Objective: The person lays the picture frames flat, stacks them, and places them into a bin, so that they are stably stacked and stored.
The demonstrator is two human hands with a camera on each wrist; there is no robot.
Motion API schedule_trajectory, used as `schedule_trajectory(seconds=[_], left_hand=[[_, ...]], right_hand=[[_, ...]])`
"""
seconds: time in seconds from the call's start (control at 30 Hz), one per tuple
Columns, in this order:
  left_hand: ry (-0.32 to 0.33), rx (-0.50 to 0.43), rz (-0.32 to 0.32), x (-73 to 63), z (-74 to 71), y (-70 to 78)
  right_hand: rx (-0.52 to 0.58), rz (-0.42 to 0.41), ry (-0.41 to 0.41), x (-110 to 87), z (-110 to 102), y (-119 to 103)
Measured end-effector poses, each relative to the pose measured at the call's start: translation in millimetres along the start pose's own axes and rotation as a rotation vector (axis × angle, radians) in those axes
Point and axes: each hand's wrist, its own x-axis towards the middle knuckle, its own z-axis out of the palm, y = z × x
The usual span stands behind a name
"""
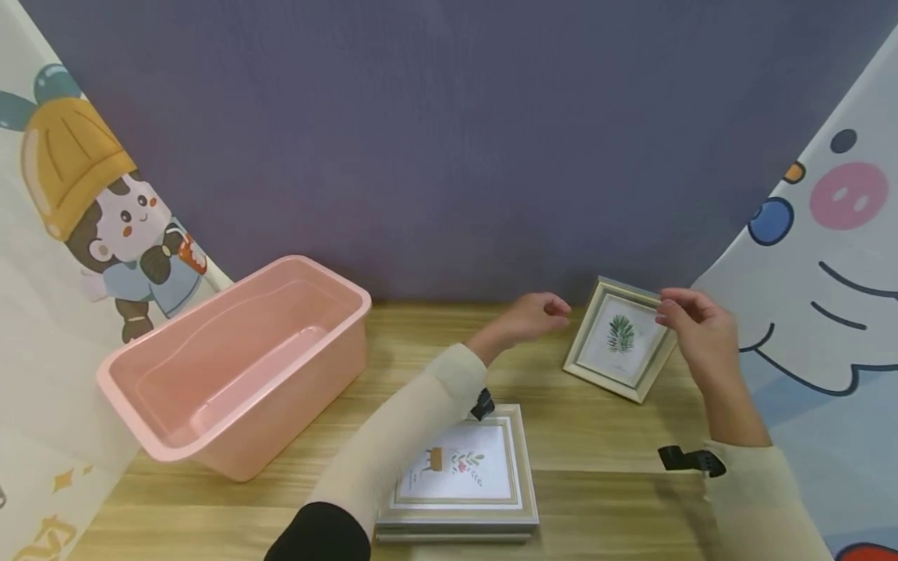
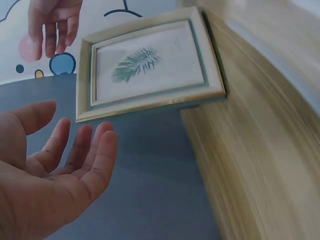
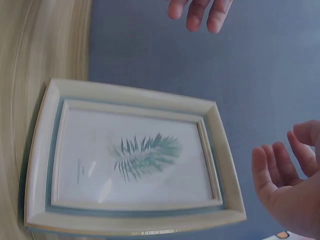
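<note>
A picture frame (image 1: 620, 340) with a green leaf print stands tilted on the wooden table at the back right. To its left hovers my left hand (image 1: 531, 318), fingers loosely bent and holding nothing. My right hand (image 1: 705, 327) is by the frame's upper right corner; in the right wrist view a gap shows between its fingers (image 3: 270, 167) and the frame (image 3: 227, 165). Partly hidden under my left forearm lies a stack of picture frames (image 1: 521, 467), the top one showing a plant print.
A pink plastic bin (image 1: 309, 389) stands at the left of the wooden table (image 1: 596, 499). A dark blue-grey backdrop (image 1: 449, 156) rises behind. Cartoon-printed sheets (image 1: 828, 327) slope up on both sides.
</note>
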Motion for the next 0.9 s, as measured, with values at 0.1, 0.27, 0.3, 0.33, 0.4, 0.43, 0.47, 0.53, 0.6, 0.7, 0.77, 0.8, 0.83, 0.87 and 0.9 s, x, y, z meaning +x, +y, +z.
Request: schedule_trajectory(seconds=[0.1,0.27,0.3,0.33,0.4,0.43,0.47,0.53,0.6,0.7,0.77,0.8,0.83,0.87,0.9], left_hand=[[0.03,-0.018,-0.012,5.9,9.4,5.2],[0.137,-0.046,-0.068,18.3,26.2,12.6],[0.164,-0.044,-0.085,20.7,29.6,13.1],[0.189,-0.044,-0.1,22.9,32.9,13.3],[0.238,-0.038,-0.134,27.3,39.3,13.0],[0.258,-0.04,-0.149,29.4,41.9,12.5],[0.275,-0.039,-0.16,31.6,44.3,11.7],[0.299,-0.052,-0.175,35.7,47.8,10.1],[0.318,-0.055,-0.184,39.2,49.7,8.4],[0.34,-0.055,-0.195,43.5,51.3,6.2],[0.352,-0.067,-0.203,46.3,53.0,5.4],[0.353,-0.082,-0.204,47.4,54.1,4.6],[0.352,-0.098,-0.206,48.5,55.5,3.8],[0.348,-0.115,-0.202,49.5,57.0,2.8],[0.343,-0.135,-0.2,49.7,58.7,2.6]], right_hand=[[0.001,0.038,0.058,3.5,-5,2],[0.004,0.113,0.178,12.1,-9,5],[0.011,0.13,0.197,13.8,-10,6],[-0.002,0.151,0.214,15.5,-10,7],[-0.043,0.188,0.241,17.9,-11,10],[-0.056,0.211,0.251,19.1,-12,11],[-0.065,0.237,0.25,19.9,-14,13],[-0.103,0.264,0.251,21.3,-16,17],[-0.133,0.273,0.225,22.3,-19,22],[-0.063,0.249,0.126,23.3,-21,30],[0.013,0.234,0.044,23.3,-22,34],[0.039,0.229,0.009,23.3,-23,36],[0.057,0.224,-0.021,23.3,-23,39],[0.052,0.217,-0.044,23.0,-24,41],[0.003,0.208,-0.053,23.0,-24,42]])
